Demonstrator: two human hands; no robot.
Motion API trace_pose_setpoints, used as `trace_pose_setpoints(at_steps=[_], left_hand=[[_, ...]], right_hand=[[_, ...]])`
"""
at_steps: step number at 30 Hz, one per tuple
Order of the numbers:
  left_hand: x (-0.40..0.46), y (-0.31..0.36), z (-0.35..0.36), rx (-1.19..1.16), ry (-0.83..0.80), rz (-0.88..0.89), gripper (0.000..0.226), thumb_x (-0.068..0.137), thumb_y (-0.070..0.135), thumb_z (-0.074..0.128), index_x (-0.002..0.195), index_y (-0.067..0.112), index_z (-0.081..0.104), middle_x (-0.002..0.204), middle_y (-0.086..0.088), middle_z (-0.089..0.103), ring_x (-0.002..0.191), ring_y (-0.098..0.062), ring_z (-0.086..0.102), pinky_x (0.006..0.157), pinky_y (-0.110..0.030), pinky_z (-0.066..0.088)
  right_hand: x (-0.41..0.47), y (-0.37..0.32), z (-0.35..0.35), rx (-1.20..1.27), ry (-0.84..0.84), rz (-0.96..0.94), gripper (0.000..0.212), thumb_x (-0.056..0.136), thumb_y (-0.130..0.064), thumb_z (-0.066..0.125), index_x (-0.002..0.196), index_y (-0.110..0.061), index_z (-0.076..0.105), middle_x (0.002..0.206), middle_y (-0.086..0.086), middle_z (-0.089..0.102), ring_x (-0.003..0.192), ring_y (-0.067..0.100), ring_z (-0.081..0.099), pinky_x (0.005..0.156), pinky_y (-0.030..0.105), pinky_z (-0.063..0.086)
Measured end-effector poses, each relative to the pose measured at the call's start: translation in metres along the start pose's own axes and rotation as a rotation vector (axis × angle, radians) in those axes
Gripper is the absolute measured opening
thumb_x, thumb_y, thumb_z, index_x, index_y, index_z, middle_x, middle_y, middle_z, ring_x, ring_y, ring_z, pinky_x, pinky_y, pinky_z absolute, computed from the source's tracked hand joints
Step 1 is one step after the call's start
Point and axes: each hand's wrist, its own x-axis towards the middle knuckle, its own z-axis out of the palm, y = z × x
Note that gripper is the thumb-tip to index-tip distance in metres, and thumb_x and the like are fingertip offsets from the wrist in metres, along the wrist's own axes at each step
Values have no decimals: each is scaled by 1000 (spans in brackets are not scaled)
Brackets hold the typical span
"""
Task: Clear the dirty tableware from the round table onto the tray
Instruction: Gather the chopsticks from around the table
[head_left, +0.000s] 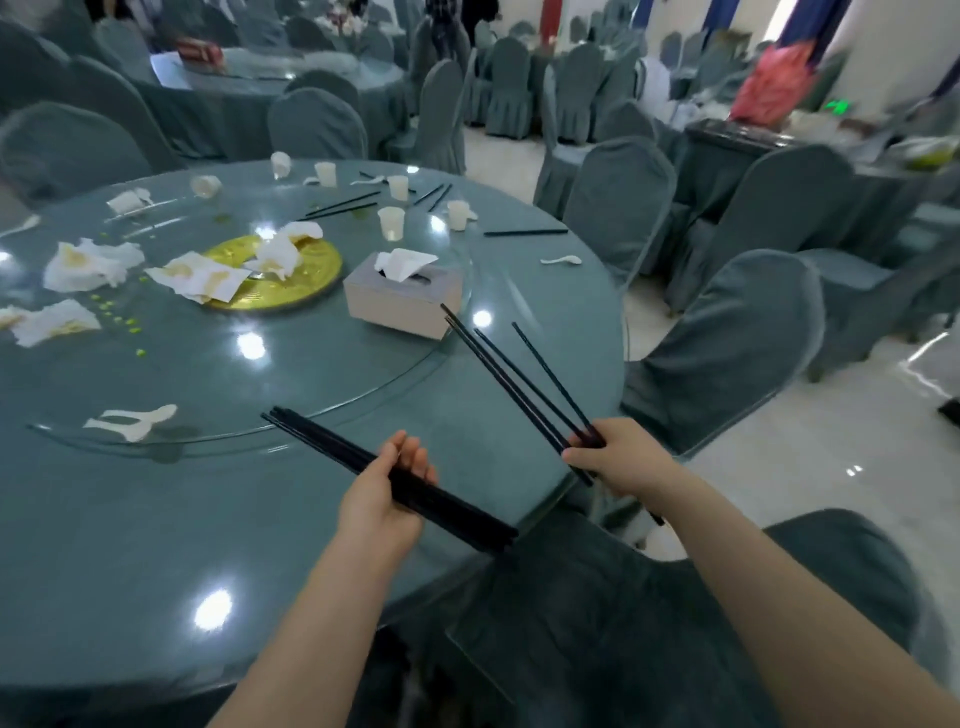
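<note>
My left hand (384, 493) holds a tight bundle of several black chopsticks (322, 441) above the round table's (156, 545) near edge, pointing up and left. My right hand (618, 462) grips several more black chopsticks (514, 379) that fan out toward the tissue box (400, 304). More black chopsticks (524, 233) lie on the far side. Several small white cups (391, 223) and white spoons (561, 260) stand scattered there. Another white spoon (132, 422) lies at the near left on the glass turntable (218, 374). No tray is in view.
Crumpled stained napkins (91, 265) and green peas lie around a gold centre disc (311, 270). Covered grey-blue chairs (727, 358) ring the table; one chair (675, 623) stands just under my right arm. Other set tables and a person stand at the back.
</note>
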Motion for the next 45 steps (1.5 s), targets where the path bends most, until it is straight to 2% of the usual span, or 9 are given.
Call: trace_pose_setpoints(at_steps=[6, 10, 14, 17, 22, 25, 32, 37, 45], left_hand=[[-51, -24, 29, 63, -162, -63, 29, 103, 21, 39, 92, 10, 63, 77, -4, 71, 81, -17, 65, 70, -31, 49], [-85, -46, 43, 116, -263, -92, 24, 101, 16, 42, 96, 10, 65, 75, -6, 74, 80, -19, 67, 67, -33, 50], [-114, -78, 60, 127, -340, -120, 20, 100, 15, 45, 103, 8, 63, 90, -13, 72, 92, -25, 66, 67, -35, 51], [-132, -104, 76, 99, -374, -157, 19, 100, 16, 45, 102, 8, 63, 95, -16, 72, 83, -26, 70, 66, -36, 53], [-156, -168, 112, 134, -422, -169, 28, 103, 24, 38, 93, 10, 59, 81, -12, 74, 82, -26, 71, 64, -36, 54], [-172, -229, 135, 124, -425, -211, 33, 104, 32, 35, 89, 11, 56, 84, -9, 67, 87, -24, 66, 72, -39, 50], [-216, -375, 185, 159, -421, -285, 32, 102, 32, 41, 80, 11, 52, 61, -1, 52, 66, -19, 58, 72, -38, 52], [-233, -450, 215, 172, -370, -296, 32, 99, 34, 48, 73, 15, 46, 45, 5, 39, 42, -9, 41, 53, -26, 48], [-239, -528, 243, 168, -369, -357, 39, 96, 47, 47, 72, 16, 49, 43, 7, 38, 34, -7, 41, 45, -18, 44]], right_hand=[[-90, -31, -17, -124, 15, -120, 18, 84, -21, 68, 84, -3, 66, 60, -6, 55, 42, -4, 45, 43, 10, 35], [-139, -22, -27, -193, 34, -108, 11, 88, -22, 63, 87, -12, 67, 58, -8, 52, 39, -5, 43, 41, 10, 32], [-176, -9, -44, -243, 98, -109, 18, 89, -26, 62, 81, -10, 65, 63, -4, 56, 52, 2, 49, 53, 19, 39], [-199, 6, -63, -205, 142, -88, 28, 90, -27, 61, 70, -9, 52, 64, 4, 51, 59, 15, 48, 58, 29, 36], [-242, 48, -115, -43, 274, 65, 33, 88, -25, 63, 85, 7, 60, 65, 7, 50, 50, 13, 43, 45, 19, 33], [-273, 87, -157, 68, 311, 145, 26, 85, -22, 63, 77, 2, 58, 58, 5, 40, 40, 11, 32, 37, 18, 26], [-334, 186, -264, 102, 352, 199, 30, 83, -24, 65, 87, 5, 61, 60, 3, 43, 45, 12, 32, 38, 21, 25], [-356, 240, -319, 114, 456, 201, 33, 93, -43, 48, 87, -18, 69, 70, -4, 58, 37, 4, 39, 39, 17, 30], [-369, 299, -376, 22, 565, 111, 37, 91, -12, 36, 107, -28, 64, 70, -9, 57, 50, 2, 47, 50, 19, 36]])
